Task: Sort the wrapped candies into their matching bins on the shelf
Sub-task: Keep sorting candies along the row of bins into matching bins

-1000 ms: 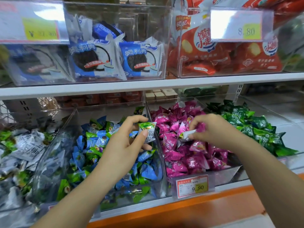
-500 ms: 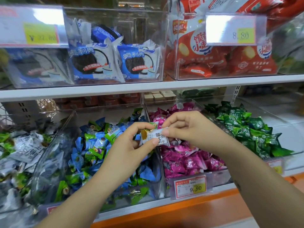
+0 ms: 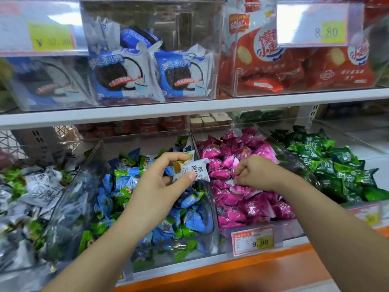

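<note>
The white upper shelf (image 3: pixel 189 110) carries clear bins side by side: a blurred bin (image 3: pixel 52 102) at far left, then the cookie bin (image 3: pixel 189 17) with blue-and-white packets, then the red-snack bin (image 3: pixel 263 92). The lower shelf (image 3: pixel 273 268), edged in orange along its front, carries four clear bins in a row, their walls close together. From the left they are the white-candy bin (image 3: pixel 21 264), the blue-candy bin (image 3: pixel 69 207), the pink-candy bin (image 3: pixel 294 230) and the green-candy bin (image 3: pixel 345 133). A price tag (image 3: pixel 252 241) stands on the pink-candy bin's front.

Upper price tag (image 3: pixel 320 25) — 8.80; lower price tag (image 3: pixel 252 241) — 9.90.
</note>
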Demonstrator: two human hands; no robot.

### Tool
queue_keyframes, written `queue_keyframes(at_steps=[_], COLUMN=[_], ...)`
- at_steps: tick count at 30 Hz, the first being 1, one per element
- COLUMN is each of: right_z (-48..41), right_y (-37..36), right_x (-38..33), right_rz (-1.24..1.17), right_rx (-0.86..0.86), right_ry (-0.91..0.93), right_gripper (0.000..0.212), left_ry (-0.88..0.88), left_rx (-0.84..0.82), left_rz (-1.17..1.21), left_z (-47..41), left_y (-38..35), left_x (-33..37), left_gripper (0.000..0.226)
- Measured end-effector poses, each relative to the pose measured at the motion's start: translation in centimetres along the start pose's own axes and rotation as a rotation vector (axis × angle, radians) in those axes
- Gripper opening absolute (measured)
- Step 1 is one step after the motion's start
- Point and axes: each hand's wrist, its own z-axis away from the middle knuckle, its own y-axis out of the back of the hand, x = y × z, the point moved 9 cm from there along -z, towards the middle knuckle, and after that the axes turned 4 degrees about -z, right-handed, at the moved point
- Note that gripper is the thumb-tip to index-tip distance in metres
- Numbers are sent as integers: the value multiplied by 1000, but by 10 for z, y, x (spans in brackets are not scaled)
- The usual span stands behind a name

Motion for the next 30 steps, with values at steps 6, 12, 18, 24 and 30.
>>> queue_keyframes(at_steps=[6,12,18,24,30], right_z=[-5,0,16,51,71], right_y=[-10,-6,34,64,31], right_x=[2,-3,-1,-36,-85], right_rz=[77,42,-180,-341,-593], right_rx=[-15,61,177,354,260], right_ry=[-65,-46,-10,208,449], right_gripper=[41,30,19,24,27], left_ry=[2,4,11,-22,64], left_rx=[-8,1,15,-20,-92], left_rz=[-12,-26,-58,8,215], left_z=[-1,0,-1,-2,1], left_y=[0,0,4,-4,-9], left_x=[-2,-1,0,1,-2], left_gripper=[27,25,23,28,33])
